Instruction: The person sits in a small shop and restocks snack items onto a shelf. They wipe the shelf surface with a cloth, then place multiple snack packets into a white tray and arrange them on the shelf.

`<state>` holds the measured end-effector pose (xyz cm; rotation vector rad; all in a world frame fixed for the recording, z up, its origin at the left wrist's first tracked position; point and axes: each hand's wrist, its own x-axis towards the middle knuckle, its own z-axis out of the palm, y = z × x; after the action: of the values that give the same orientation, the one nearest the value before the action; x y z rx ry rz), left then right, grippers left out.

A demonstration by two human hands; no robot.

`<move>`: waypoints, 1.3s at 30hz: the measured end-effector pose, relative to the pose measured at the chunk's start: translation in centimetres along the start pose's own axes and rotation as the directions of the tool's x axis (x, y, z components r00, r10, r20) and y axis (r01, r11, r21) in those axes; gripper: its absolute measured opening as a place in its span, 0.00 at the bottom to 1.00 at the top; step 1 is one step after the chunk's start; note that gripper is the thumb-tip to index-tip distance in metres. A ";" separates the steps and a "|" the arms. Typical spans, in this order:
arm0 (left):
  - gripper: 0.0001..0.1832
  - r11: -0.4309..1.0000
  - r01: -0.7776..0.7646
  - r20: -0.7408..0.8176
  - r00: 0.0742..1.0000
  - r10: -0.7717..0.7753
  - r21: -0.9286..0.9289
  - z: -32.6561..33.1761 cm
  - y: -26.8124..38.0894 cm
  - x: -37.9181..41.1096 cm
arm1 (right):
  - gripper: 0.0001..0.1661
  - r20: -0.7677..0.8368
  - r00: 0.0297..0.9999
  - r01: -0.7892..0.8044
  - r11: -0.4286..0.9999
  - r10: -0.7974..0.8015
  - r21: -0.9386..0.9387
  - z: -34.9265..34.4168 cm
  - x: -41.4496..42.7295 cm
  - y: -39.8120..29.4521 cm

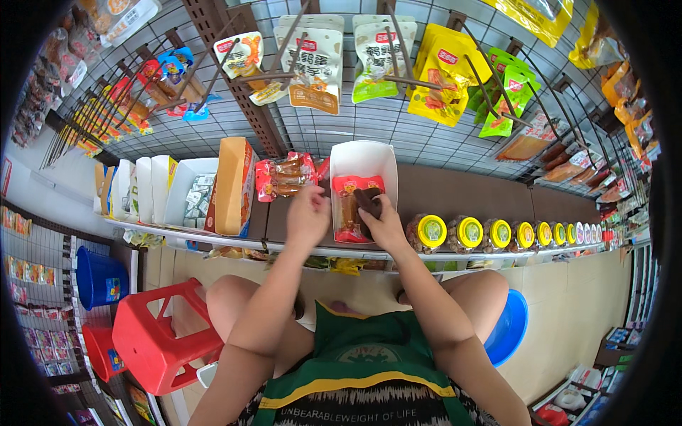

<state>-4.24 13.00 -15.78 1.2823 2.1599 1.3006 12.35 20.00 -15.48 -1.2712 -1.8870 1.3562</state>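
Observation:
A white open cardboard box [364, 160] stands on the brown shelf before me, with red-and-clear snack packs [349, 207] inside it. My right hand [382, 218] is at the box's right side, its fingers closed on a dark brown object [367, 202] whose kind I cannot tell. Just left of the box is my left hand [310, 215], slightly blurred, its fingers bent near the box's edge; whether it holds anything is hidden. Beyond that hand, more red-and-clear snack packs [285, 175] lie on the shelf.
Several yellow-lidded jars [431, 230] line the shelf's front edge at right. At left stand cardboard display boxes [230, 186], one with small wrapped pieces. Bagged snacks [317, 69] hang from metal hooks above. A red plastic stool [160, 341] and a blue basin [509, 330] flank my knees.

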 end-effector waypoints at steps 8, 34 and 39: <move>0.24 0.791 -0.141 0.089 0.990 0.110 0.595 -2.6 -10.8 5.7 | 0.12 -0.024 0.999 0.048 0.897 -0.042 0.439 -0.9 -1.9 -1.6; 0.29 0.556 0.336 0.457 0.885 0.089 -0.760 -5.1 2.7 -8.3 | 0.18 0.230 0.965 -0.145 0.472 -0.127 0.869 3.6 -7.3 -4.8; 0.30 0.339 0.398 0.471 0.866 0.169 -0.852 -5.1 2.4 -10.7 | 0.20 0.183 0.982 -0.130 0.518 -0.051 0.845 1.8 -7.9 -6.4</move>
<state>-0.35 1.89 -12.90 0.7376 0.7500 1.5346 11.87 11.72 -9.32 -0.6516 -0.9440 2.1035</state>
